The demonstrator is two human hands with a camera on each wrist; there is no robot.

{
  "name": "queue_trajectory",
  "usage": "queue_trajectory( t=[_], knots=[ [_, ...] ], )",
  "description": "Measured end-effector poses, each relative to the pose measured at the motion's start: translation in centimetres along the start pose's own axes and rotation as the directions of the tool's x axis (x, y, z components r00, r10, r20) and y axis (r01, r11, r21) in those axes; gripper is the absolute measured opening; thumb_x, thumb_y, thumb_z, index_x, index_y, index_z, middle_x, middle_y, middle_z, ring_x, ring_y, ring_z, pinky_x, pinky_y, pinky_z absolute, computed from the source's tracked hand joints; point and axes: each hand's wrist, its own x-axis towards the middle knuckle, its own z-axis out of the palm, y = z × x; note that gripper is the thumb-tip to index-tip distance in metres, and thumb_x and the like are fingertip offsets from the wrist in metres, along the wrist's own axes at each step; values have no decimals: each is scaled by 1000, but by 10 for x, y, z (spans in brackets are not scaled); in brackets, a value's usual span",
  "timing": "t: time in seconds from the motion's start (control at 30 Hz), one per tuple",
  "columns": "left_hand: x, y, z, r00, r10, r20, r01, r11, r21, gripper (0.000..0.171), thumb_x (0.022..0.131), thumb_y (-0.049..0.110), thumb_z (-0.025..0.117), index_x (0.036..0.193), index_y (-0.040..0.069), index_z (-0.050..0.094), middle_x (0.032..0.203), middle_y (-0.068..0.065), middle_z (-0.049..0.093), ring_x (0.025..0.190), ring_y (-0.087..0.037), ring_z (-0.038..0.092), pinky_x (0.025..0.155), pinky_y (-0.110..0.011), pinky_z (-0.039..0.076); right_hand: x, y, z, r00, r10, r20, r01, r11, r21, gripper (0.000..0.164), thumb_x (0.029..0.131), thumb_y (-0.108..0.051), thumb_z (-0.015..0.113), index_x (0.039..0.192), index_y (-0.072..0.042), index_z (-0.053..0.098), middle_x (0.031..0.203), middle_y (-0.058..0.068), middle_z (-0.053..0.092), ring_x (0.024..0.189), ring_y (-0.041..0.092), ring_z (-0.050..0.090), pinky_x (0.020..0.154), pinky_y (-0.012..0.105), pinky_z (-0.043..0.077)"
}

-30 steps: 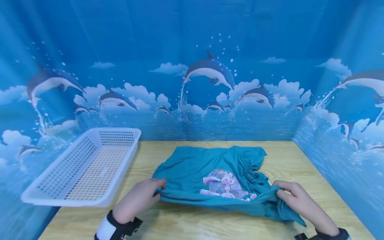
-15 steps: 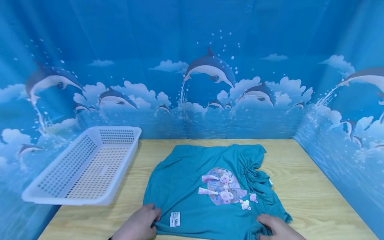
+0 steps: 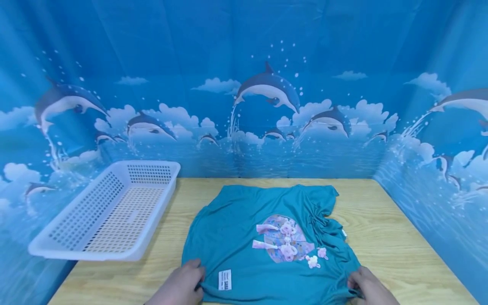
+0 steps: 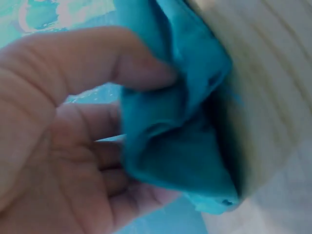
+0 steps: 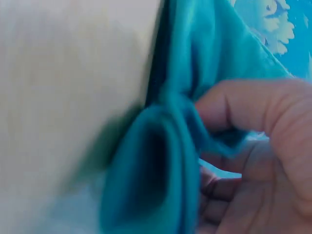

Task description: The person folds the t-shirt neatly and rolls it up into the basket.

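Note:
A teal T-shirt (image 3: pixel 232 237) lies spread on the wooden table, its printed patch with pink flower knots facing up and a white label near the lower left. My left hand (image 3: pixel 183 281) pinches its near left corner; in the left wrist view the thumb and fingers grip a fold of the cloth (image 4: pixel 165 131). At the near right corner, my right hand (image 3: pixel 370 286) holds bunched fabric, and the right wrist view shows a looped fold of the shirt (image 5: pixel 185 126) between thumb and fingers. Gathered creases run along the shirt's right side. Its lowest edge is cut off by the frame.
A white perforated plastic basket (image 3: pixel 152 228) stands at the left, overhanging the table's left edge. Wood tabletop (image 3: pixel 400 237) shows right of the shirt. A blue dolphin-print curtain (image 3: pixel 198 161) encloses the back and sides.
Both hands have drawn the shirt's near edge toward me and lowered it flat, bringing the white label into view. In the last half second my right hand has shifted right, stretching the near edge.

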Motion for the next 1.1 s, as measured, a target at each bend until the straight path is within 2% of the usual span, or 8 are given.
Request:
queue_trajectory(
  t=[0.1, 0.27, 0.33, 0.4, 0.53, 0.73, 1.0, 1.1],
  knots=[
    [1, 3, -4, 990, 71, -121, -66, 997, 48, 19, 70, 1, 61, 75, 17, 52, 73, 10, 44, 66, -3, 42, 54, -23, 38, -3, -2, -14, 995, 99, -25, -100, 994, -47, 13, 75, -1, 62, 84, -9, 59, 80, 0, 49, 70, 14, 43, 62, 29, 39],
    [2, 11, -7, 956, 143, -254, -116, 986, 120, 16, 83, 1, 56, 86, 15, 49, 73, 11, 44, 67, -3, 45, 56, -25, 41, -5, -3, -33, 993, 112, -32, -113, 994, -15, 30, 87, -2, 55, 114, 9, 60, 106, 22, 65, 97, 38, 62, 80, 46, 51],
    [3, 14, -8, 968, 116, -224, -101, 992, 78, 6, 93, 12, 54, 90, 15, 49, 72, 11, 43, 65, -3, 44, 55, -24, 40, -5, -5, -37, 994, 102, -30, -103, 995, -8, 37, 91, -3, 48, 122, 16, 54, 116, 29, 61, 107, 45, 58, 86, 51, 50],
    [5, 16, -7, 985, 68, -161, -65, 998, 25, 20, 95, 35, 56, 94, 16, 49, 73, 11, 46, 66, -2, 45, 56, -24, 40, -4, -9, -40, 993, 114, -31, -113, 993, 13, 39, 92, -4, 41, 124, 15, 53, 119, 29, 60, 109, 45, 57, 87, 51, 50],
    [9, 18, -3, 998, 46, -51, -45, 999, 12, 56, 74, 62, 69, 98, 17, 49, 71, 11, 49, 64, -1, 48, 55, -26, 41, -4, -16, -46, 991, 127, -30, -127, 992, 17, 41, 94, -7, 35, 125, 12, 54, 121, 27, 60, 110, 45, 56, 88, 51, 49],
    [12, 15, 3, 980, 169, -106, -153, 977, 147, 34, 73, 22, 74, 97, 15, 50, 65, 12, 49, 60, -2, 48, 54, -24, 41, -4, -20, -54, 992, 114, -46, -114, 993, -11, 42, 95, -8, 34, 125, 13, 53, 124, 31, 56, 113, 48, 53, 89, 53, 47],
    [4, 22, -5, 990, 139, 37, -144, 970, 195, 44, 90, 23, 60, 134, 20, 54, 91, 5, 60, 83, -9, 56, 73, -34, 50, -7, -15, -54, 999, 22, 37, -22, 1000, 21, 23, 95, -21, 50, 95, -2, 63, 84, 5, 61, 73, 15, 56, 62, 31, 44],
    [0, 24, -12, 984, 171, 46, -176, 971, 162, 41, 89, 15, 62, 130, 16, 58, 92, 7, 60, 84, -8, 57, 73, -31, 51, -7, -15, -55, 994, 4, 111, -4, 1000, 6, 50, 91, -39, 58, 115, 5, 61, 107, 16, 65, 96, 32, 63, 75, 45, 52]
  ],
)
